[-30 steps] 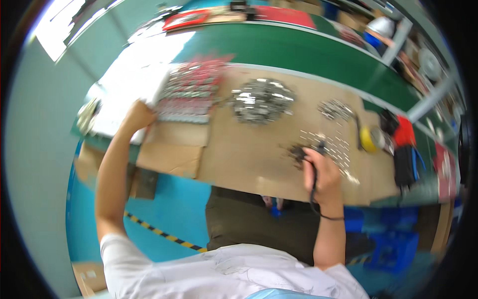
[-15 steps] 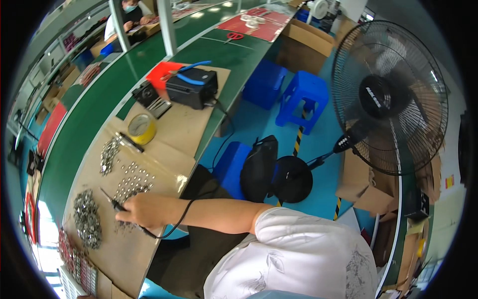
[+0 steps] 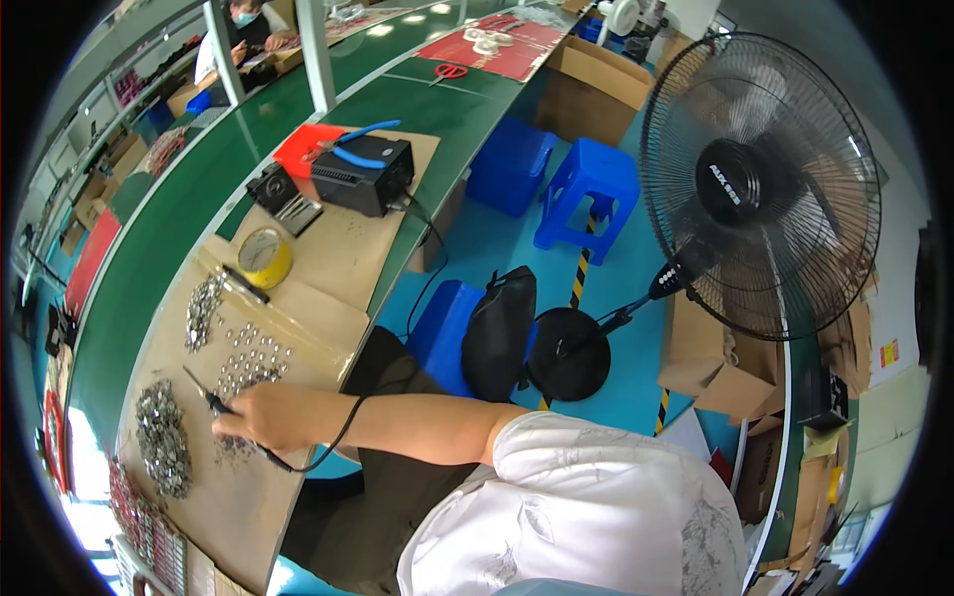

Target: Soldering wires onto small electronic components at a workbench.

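Observation:
My right hand (image 3: 263, 417) is closed round the handle of a soldering iron (image 3: 217, 402), whose thin metal tip points away over the bench. A black cable runs from the iron back under my wrist. Just beyond the hand lie loose small shiny metal pieces (image 3: 256, 360), spread over the brown board (image 3: 238, 507). To the left of the tip is a heap of silvery metal parts (image 3: 162, 442); another, smaller heap of shiny parts (image 3: 204, 310) lies farther up the board. My left hand does not show.
Farther along stand a yellow tape roll (image 3: 264, 257), a soldering-iron stand (image 3: 286, 202) and a black box (image 3: 366, 177) with blue-handled pliers (image 3: 363, 154) on top. A black fan (image 3: 735, 184) and blue stool (image 3: 588, 199) are to the right. A co-worker (image 3: 248, 40) sits across the green belt.
The whole view has shifted slightly, so things appear a little farther left. My right hand keeps the same grip and nearly the same place over the bench.

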`<state>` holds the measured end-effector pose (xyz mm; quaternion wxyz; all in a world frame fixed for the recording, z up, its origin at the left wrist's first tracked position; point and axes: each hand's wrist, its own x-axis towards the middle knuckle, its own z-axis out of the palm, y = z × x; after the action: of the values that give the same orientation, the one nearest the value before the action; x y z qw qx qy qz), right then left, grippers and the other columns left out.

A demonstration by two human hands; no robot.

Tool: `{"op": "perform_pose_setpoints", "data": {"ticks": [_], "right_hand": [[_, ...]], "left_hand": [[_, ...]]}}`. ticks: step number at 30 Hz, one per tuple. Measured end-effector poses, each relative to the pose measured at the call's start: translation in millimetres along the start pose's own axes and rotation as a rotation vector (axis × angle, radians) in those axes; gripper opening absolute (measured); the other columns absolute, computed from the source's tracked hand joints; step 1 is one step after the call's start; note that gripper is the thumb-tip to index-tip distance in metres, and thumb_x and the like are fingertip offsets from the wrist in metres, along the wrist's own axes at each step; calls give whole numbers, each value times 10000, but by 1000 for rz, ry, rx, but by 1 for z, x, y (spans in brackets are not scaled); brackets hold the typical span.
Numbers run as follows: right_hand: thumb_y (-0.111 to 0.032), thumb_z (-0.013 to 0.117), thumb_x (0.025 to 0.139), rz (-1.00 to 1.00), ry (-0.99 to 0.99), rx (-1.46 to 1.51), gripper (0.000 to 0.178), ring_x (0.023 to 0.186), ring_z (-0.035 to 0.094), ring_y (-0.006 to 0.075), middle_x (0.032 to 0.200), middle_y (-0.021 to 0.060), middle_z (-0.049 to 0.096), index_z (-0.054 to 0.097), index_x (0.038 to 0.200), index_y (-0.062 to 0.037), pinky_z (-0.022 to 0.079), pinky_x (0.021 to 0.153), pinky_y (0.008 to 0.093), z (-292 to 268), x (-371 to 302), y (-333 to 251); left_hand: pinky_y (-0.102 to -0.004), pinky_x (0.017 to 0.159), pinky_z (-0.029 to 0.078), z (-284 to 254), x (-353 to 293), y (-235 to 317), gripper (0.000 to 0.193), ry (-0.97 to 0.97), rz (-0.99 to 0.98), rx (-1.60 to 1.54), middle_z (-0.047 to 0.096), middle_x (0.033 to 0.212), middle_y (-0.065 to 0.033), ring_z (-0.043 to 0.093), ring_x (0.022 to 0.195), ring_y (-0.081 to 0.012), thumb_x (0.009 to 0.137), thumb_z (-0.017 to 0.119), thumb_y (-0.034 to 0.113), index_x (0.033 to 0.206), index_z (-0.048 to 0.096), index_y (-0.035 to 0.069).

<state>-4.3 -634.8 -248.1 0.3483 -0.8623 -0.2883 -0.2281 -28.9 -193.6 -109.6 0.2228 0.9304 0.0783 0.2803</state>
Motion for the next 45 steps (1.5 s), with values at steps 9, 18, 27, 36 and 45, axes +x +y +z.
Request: {"op": "perform_pose_setpoints", "data": {"ticks": [9, 18, 27, 36, 45], "right_hand": [[6, 759, 922, 9, 352, 264, 329, 774, 705, 193, 996, 85, 729, 681, 1233, -66, 564, 662, 317, 4, 23, 21], [46, 804, 844, -76, 110, 164, 396, 814, 766, 245, 952, 106, 776, 709, 1210, -74, 604, 719, 352, -3, 27, -8], [48, 781, 858, -51, 26, 95, 400, 809, 757, 253, 924, 109, 759, 707, 1234, -69, 605, 707, 347, -1, 35, 4], [12, 752, 879, -41, 22, 109, 407, 805, 733, 289, 912, 105, 739, 698, 1264, -108, 595, 711, 385, 3, 32, 3], [5, 732, 924, -61, 91, 99, 394, 770, 735, 263, 985, 128, 767, 681, 1305, -84, 596, 692, 358, 1, 30, -5]], "left_hand": [[-355, 680, 536, 106, -62, 80, 250, -568, 490, -318, 712, 980, -146, 644, 723, -260, 800, 800, 34, 1040, 743, -7], [-373, 636, 563, 113, -63, 104, 238, -700, 520, -357, 710, 938, -139, 686, 687, -249, 756, 844, 51, 971, 762, -8], [-223, 547, 436, 144, -49, 130, 111, -507, -175, -1174, 614, 717, -2, 572, 631, -53, 967, 670, 75, 911, 619, -5], [-228, 419, 324, 169, -38, 155, 125, -423, -191, -1099, 633, 675, -6, 511, 483, -48, 1031, 685, 125, 1022, 667, 1], [-223, 405, 331, 187, -38, 134, 120, -472, -209, -953, 647, 662, -28, 498, 455, -48, 980, 724, 93, 935, 657, 5]]}}
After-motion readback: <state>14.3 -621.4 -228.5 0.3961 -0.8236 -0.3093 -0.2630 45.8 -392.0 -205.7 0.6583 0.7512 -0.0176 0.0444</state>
